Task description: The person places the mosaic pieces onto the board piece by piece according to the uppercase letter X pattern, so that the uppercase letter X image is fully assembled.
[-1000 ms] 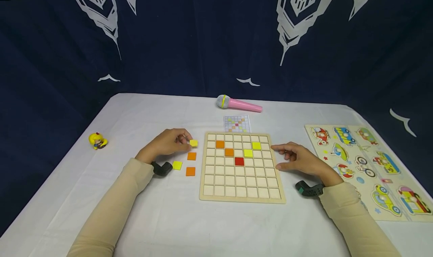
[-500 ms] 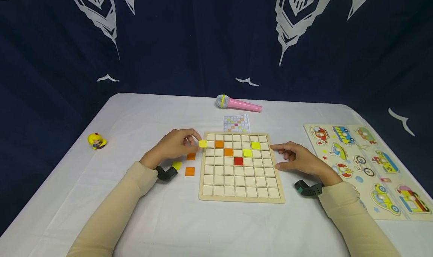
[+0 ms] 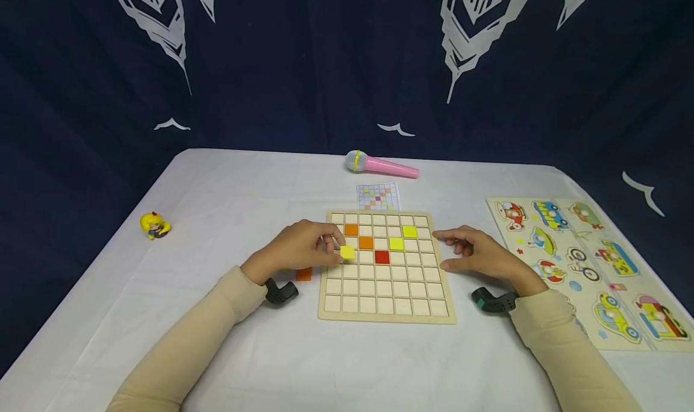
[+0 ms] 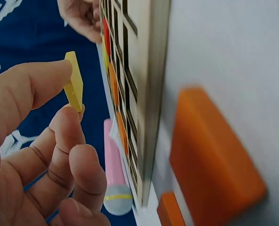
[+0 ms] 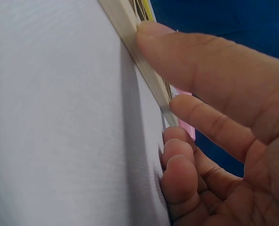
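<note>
My left hand (image 3: pixel 298 247) pinches a small yellow square tile (image 3: pixel 347 253) between thumb and fingertip, over the left columns of a wooden grid board (image 3: pixel 386 311). In the left wrist view the tile (image 4: pixel 75 85) is held on its edges, away from the board. Set in the grid are two orange tiles (image 3: pixel 365 243), one red tile (image 3: pixel 382 257) and two yellow tiles (image 3: pixel 396 244). Thumb and forefinger of my right hand (image 3: pixel 482 255) rest at the board's right edge, its other fingers loosely bent. Beside the left edge, an orange tile (image 3: pixel 304 274) lies partly hidden under my left hand.
Behind the board lies a card (image 3: pixel 378 196) printed with a coloured grid, and beyond it a pink toy microphone (image 3: pixel 387 166). A picture puzzle board (image 3: pixel 585 267) lies at the right. A small yellow-haired figurine (image 3: pixel 155 225) is far left on the white tablecloth (image 3: pixel 325 364).
My left hand has carried the yellow tile rightward from beside the board to over its left columns, now covering some loose tiles. My right hand has stayed at the edge.
</note>
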`<move>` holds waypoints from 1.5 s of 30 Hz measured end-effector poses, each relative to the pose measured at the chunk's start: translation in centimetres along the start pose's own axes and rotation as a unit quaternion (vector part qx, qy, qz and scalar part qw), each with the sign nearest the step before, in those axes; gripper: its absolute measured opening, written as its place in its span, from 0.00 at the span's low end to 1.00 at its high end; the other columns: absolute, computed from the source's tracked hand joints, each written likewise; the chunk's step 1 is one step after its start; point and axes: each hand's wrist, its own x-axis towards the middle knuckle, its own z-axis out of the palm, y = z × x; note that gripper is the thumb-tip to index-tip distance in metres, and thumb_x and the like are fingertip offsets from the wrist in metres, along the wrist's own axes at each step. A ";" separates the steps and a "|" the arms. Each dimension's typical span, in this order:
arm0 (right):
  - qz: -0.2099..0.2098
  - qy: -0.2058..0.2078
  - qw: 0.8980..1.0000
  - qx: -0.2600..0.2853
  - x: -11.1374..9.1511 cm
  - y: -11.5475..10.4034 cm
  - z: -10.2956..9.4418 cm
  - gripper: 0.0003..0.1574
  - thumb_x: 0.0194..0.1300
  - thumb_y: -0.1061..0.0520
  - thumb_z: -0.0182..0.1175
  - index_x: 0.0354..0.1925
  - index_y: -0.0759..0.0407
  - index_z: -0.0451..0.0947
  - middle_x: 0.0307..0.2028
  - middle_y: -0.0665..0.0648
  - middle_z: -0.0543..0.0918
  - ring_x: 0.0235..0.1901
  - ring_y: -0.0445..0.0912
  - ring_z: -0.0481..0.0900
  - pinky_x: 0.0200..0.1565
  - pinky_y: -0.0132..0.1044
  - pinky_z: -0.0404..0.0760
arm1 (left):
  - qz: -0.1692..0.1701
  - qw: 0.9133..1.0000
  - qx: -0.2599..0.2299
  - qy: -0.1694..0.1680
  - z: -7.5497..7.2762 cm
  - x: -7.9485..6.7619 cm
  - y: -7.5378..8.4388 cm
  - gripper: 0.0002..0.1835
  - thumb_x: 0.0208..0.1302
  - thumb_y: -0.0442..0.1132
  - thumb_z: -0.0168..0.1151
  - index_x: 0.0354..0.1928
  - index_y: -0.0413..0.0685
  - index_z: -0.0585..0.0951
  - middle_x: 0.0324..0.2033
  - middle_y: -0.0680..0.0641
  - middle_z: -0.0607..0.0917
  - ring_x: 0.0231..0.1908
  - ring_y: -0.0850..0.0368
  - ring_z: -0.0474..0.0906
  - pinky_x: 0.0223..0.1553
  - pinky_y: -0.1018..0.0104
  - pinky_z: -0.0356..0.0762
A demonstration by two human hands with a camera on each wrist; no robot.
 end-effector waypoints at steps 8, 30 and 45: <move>0.001 -0.001 1.000 0.004 0.0 0.1 0.0 0.39 0.64 0.64 0.77 0.70 0.74 0.75 0.48 0.60 0.75 0.40 0.46 0.68 0.40 0.31 0.72 | 0.018 0.999 0.017 -0.027 1.0 0.4 0.8 0.13 0.64 0.44 0.77 0.48 0.52 0.87 0.31 0.63 0.84 0.28 0.67 0.75 0.33 0.69 0.73; 0.007 -0.001 1.000 0.005 0.1 0.0 0.0 0.40 0.64 0.64 0.77 0.70 0.73 0.75 0.49 0.61 0.76 0.41 0.46 0.69 0.41 0.32 0.72 | 0.013 0.994 0.084 -0.068 2.4 2.0 2.9 0.10 0.64 0.44 0.78 0.44 0.54 0.86 0.28 0.65 0.84 0.32 0.69 0.77 0.39 0.62 0.75; 0.005 0.000 1.000 0.003 0.0 0.0 0.0 0.40 0.64 0.64 0.77 0.70 0.73 0.75 0.48 0.60 0.76 0.40 0.46 0.68 0.40 0.31 0.72 | 0.010 0.993 0.085 -0.081 2.7 2.1 2.8 0.13 0.65 0.43 0.77 0.48 0.53 0.85 0.30 0.64 0.83 0.31 0.67 0.76 0.39 0.61 0.75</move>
